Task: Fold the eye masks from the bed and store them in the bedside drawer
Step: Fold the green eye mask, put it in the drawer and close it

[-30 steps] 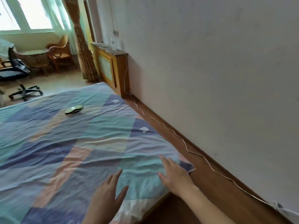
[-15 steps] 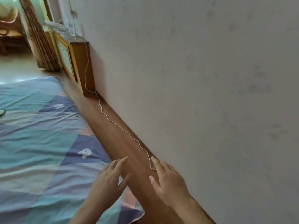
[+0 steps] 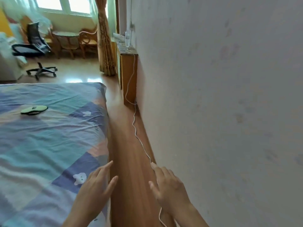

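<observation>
Patchwork bed [image 3: 49,145] flanks wooden floor strip [image 3: 129,161], white wall [image 3: 221,95].

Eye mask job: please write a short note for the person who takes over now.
Left hand: open, empty, over the bed's near edge.
Right hand: open, empty, above the wooden strip by the wall, near the white cable.
One eye mask lies on the bed sheet, far from both hands; whether it is folded cannot be told.
No drawer is visible. Done: nothing visible.
Left: pick up, fold, store.
</observation>
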